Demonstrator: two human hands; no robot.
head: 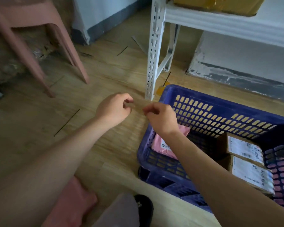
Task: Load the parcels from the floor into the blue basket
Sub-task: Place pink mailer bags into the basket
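The blue basket (220, 102) stands on the wooden floor at the right. Inside it lie a pink mailer parcel (164, 145) at the left and two labelled cardboard boxes (243, 146) (251, 174) at the right. My left hand (115, 110) and my right hand (161, 118) hover close together beside the basket's far left corner. Each pinches one end of a thin translucent strip (138, 104), blurred, stretched between them. No parcel shows on the floor.
A white metal shelf post (154, 46) stands just behind the hands, with a cardboard box (220, 4) on the shelf above. A pink plastic stool (39, 30) is at the far left. My black shoe (144, 208) is at the bottom, next to the basket.
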